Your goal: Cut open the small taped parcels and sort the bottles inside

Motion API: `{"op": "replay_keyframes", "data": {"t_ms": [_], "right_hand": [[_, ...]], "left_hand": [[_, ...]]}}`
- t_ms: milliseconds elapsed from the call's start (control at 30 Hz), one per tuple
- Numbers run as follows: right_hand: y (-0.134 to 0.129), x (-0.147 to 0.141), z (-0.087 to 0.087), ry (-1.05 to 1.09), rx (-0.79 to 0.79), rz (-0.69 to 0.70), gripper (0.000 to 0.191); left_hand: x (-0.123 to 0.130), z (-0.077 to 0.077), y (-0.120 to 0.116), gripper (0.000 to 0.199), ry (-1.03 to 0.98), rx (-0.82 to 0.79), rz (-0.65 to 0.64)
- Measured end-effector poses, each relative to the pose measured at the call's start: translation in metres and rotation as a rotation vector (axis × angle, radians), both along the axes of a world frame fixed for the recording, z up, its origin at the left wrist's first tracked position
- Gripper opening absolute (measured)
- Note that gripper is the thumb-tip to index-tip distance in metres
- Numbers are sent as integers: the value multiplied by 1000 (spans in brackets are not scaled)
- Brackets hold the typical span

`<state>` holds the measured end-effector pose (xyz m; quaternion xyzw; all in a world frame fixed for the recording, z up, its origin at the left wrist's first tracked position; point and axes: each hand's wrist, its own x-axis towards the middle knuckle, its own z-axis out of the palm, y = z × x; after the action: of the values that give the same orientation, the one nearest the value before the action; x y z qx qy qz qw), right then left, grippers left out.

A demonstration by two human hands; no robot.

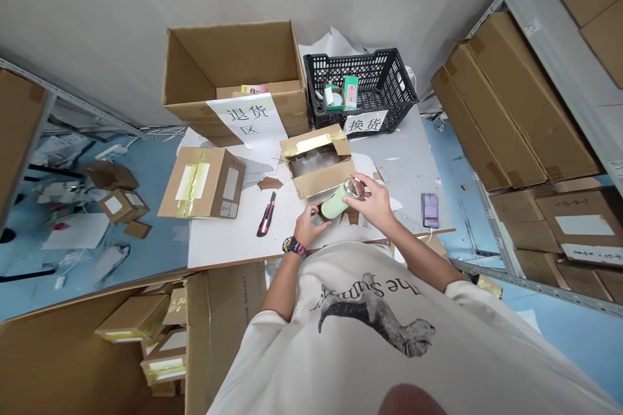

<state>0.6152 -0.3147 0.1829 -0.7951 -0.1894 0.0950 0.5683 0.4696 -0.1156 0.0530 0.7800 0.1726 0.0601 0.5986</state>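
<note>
A light green bottle (335,203) with a shiny silver lid (354,188) lies tilted between my hands, close to the table's front edge. My right hand (374,202) is closed around its lid end, thumb and fingers on either side. At the dark base, my left hand (310,227) grips with curled fingers; part of the contact is hidden. Just beyond the bottle stands an open cardboard box (318,183) with clear plastic wrapping (315,161) inside. To the left of my left hand lies a red and black utility knife (266,215).
A taped carton (187,175) stands at the table's left. Behind are a large open carton (195,113) and a black plastic crate (360,118) holding small boxes. A phone (430,210) lies at right. Shelved cartons (506,110) flank the right side; a big carton (209,337) stands front left.
</note>
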Motion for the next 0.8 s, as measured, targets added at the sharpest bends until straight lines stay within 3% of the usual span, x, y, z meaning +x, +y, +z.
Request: {"op": "replay_keyframes", "data": {"t_ms": [167, 433, 567, 800], "right_hand": [[-3, -2, -2, -137, -79, 48, 59], [14, -11, -11, -374, -71, 401, 57], [12, -4, -22, -387, -130, 498, 64], [22, 10, -40, -304, -435, 1017, 79]], "left_hand": [[-2, -6, 3, 59, -25, 17, 5], [-4, -28, 10, 62, -26, 114, -46], [-5, -36, 15, 61, -69, 130, -81], [-1, -40, 17, 65, -33, 174, -181]]}}
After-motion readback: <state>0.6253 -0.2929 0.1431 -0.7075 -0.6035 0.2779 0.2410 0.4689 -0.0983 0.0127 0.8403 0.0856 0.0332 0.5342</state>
